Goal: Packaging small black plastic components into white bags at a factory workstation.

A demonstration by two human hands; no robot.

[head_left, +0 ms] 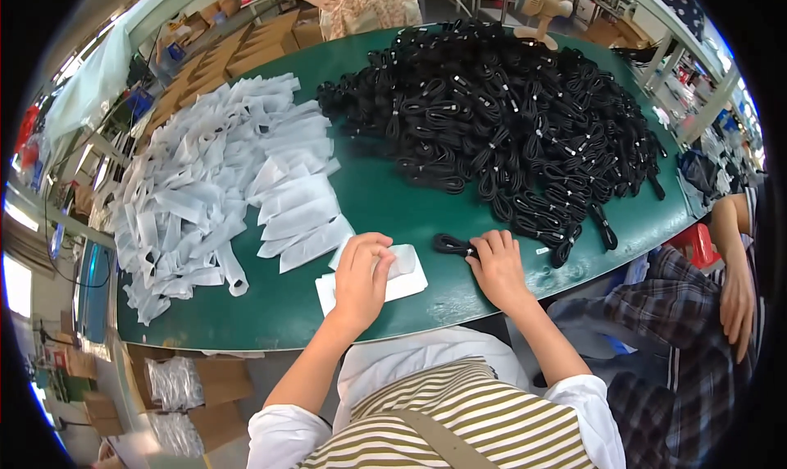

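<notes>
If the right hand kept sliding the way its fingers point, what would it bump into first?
The right hand already touches a coiled black cable. Straight ahead, it would probably meet the big pile of black cables, though depth is hard to judge.

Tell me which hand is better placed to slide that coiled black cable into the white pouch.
Right. The right hand already touches the coiled black cable beside the flat white pouch, while the left hand presses on the pouch.

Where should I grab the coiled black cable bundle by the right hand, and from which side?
Take the coiled cable bundle at its free left loop, coming from above. It lies flat on the green table; the right hand covers its right end, the left hand is on the white bag.
</notes>
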